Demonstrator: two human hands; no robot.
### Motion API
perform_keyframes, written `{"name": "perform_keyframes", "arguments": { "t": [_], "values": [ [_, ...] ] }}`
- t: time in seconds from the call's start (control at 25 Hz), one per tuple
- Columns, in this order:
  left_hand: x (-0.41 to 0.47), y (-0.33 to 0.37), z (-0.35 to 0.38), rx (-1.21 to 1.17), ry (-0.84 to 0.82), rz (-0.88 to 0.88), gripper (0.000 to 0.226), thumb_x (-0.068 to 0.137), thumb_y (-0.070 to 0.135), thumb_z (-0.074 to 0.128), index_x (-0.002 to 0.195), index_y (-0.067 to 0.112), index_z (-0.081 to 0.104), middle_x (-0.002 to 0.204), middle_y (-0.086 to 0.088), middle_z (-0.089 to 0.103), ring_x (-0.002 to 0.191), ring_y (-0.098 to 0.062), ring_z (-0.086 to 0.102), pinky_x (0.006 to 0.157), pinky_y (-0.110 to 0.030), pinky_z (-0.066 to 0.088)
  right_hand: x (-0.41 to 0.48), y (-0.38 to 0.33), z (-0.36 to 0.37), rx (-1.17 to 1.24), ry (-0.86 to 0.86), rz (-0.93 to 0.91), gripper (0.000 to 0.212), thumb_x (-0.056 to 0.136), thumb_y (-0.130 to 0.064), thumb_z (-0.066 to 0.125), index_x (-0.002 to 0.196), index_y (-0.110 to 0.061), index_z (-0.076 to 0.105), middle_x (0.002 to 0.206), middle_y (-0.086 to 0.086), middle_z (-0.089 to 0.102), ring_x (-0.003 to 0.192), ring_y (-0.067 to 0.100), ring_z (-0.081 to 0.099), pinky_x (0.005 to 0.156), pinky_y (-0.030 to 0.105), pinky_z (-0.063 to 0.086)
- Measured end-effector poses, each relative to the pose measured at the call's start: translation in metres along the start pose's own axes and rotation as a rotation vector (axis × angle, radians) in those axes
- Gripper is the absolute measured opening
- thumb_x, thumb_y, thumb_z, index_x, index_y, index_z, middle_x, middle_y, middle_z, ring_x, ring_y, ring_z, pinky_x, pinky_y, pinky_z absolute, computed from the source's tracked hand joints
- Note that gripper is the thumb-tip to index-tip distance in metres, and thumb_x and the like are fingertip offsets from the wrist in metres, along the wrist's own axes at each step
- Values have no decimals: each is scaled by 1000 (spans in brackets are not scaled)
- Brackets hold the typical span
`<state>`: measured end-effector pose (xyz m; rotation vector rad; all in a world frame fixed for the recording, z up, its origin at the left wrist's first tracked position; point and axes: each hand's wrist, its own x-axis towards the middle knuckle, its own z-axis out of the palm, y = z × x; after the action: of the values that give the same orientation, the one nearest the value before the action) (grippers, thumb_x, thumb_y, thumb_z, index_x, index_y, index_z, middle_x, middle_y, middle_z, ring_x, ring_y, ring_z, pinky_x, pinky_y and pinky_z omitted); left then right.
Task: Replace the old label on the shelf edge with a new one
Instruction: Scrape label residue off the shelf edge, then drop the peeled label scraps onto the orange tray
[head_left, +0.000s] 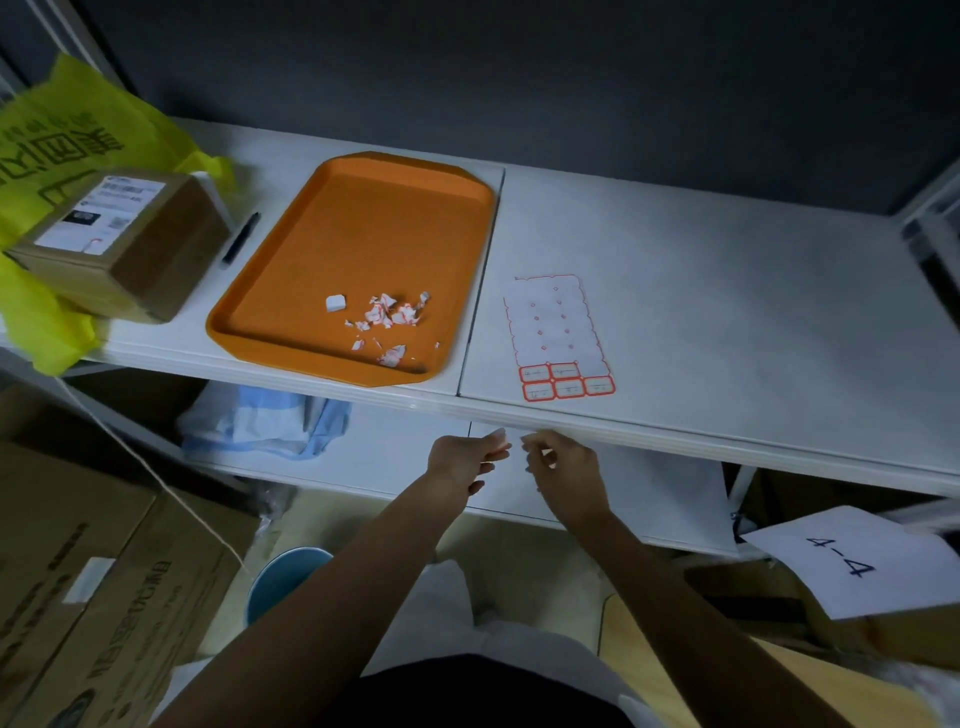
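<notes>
Two hands, left hand, right hand, fingers bent, close at near shelf edge for sticking; grip unclear.

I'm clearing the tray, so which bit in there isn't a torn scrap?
The small white block, alone left of the scraps in the orange tray: whole, plain white, while those are crumpled with red edging.

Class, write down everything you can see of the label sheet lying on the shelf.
The label sheet is a thin white backing paper, oblong, with faint red outlines and dots where labels are gone. Five red-bordered labels remain at its near end, two above three. It lies flat on the white shelf, to the right of the orange tray and apart from it. Only the shelf touches it.
</notes>
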<state>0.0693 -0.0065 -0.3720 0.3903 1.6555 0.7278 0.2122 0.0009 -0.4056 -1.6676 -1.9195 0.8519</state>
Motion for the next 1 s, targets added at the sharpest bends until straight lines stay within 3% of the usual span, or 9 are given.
{"name": "perform_keyframes", "arguments": {
  "t": [0.24,0.48,0.56,0.68,0.8,0.92,1.0],
  "values": [
    [4,-2,2,28,2,91,21,86,36,72,91,16,67,102,-2,71,79,-9,65,74,-27,47,1,-11,3,207,-23,149,21,96,-17,55,110,-7,67,105,9,71,81,15,69,67,26,60],
    [0,20,-15,39,-27,228,19,83,44,71,79,25,68,77,13,71,82,-7,65,72,-27,47,6,-43,-9,355,55,23,15,90,-29,65,100,-18,68,85,0,72,61,8,67,47,22,55],
    [-4,26,-21,17,-37,268,21,83,47,70,80,26,69,75,15,71,84,-7,65,68,-25,47,10,-52,-11,427,74,1,8,88,-23,68,95,-21,66,82,-2,71,58,10,66,44,21,51],
    [-6,35,-27,-31,-9,283,21,81,47,72,78,26,71,69,19,71,83,-6,67,65,-23,48,19,-65,-14,484,155,-59,5,87,-9,68,89,-14,67,83,1,70,66,13,68,46,26,54],
    [-10,49,-34,-168,24,286,19,80,44,75,83,26,69,86,11,74,92,-14,67,74,-30,50,35,-84,-15,424,185,-148,3,86,-7,69,88,-9,68,85,1,66,75,14,66,54,34,58],
    [-15,66,-44,-289,93,390,18,78,41,77,84,30,64,79,19,72,84,-11,66,62,-25,50,56,-105,-19,360,188,-220,4,86,-12,69,88,-8,67,88,-3,63,80,8,61,64,34,57],
    [-17,78,-52,-313,139,431,18,77,40,79,81,24,70,72,14,74,75,-10,69,57,-21,50,66,-122,-19,382,159,-258,3,86,-11,68,85,-11,65,81,-10,63,79,2,60,66,26,53]
  ]
}}
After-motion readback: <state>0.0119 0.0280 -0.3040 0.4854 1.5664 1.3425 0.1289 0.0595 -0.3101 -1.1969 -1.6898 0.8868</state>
